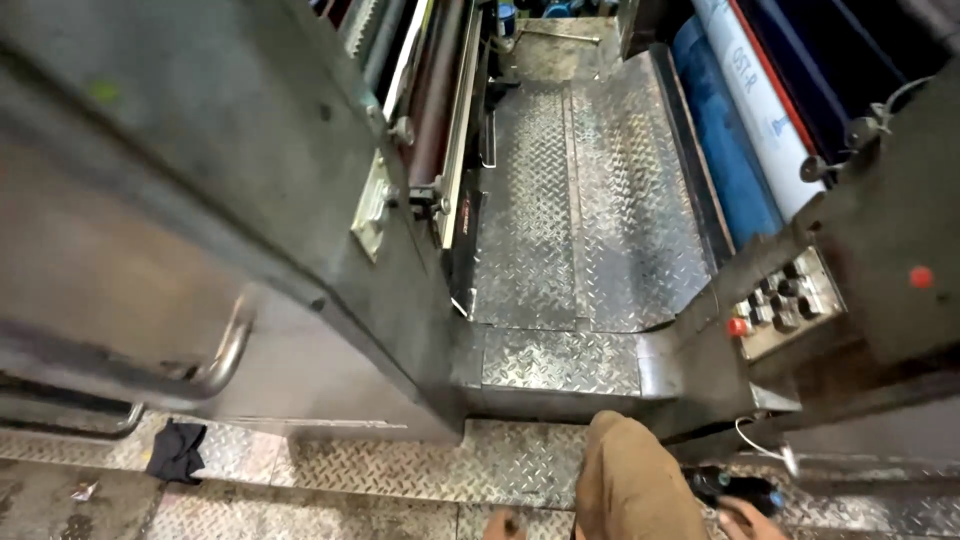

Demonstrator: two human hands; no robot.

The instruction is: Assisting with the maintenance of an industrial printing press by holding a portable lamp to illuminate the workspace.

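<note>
far left, floor: dark rag (pixel 176 450) lying crumpled on the tread plate (pixel 400 470), a small scrap (pixel 84 490) beside it nearer the corner.

left: grey machine panel (pixel 150 200), tilted across the view, with a curved metal handle (pixel 225 350) low on its face.

centre left: rollers (pixel 440 90) and a pale bar behind the panel edge, running away from me.

centre: raised step (pixel 560 360) of tread plate, leading to a walkway (pixel 590 190) between two machine units.

bottom centre: my knee (pixel 630 480) in tan cloth, set just before the step. a bare foot (pixel 505 525) shows at the lower edge, left of the knee.

bottom right: my right hand (pixel 745 520), only partly in frame, closed around a dark bottle (pixel 735 490) with a blue end; the fingers seem to wrap it, though the frame cuts them off. the bottle lies low, just right of the knee, over the floor plate.

my left hand is out of view, so i cannot tell its grip.

right: button box (pixel 785 300) with dark knobs and one red knob, on the sloped machine face.

upper right: blue cylinder (pixel 725 150) and a white roll (pixel 765 90) beside it.

far right: red dot (pixel 921 277) on the grey housing.
</note>
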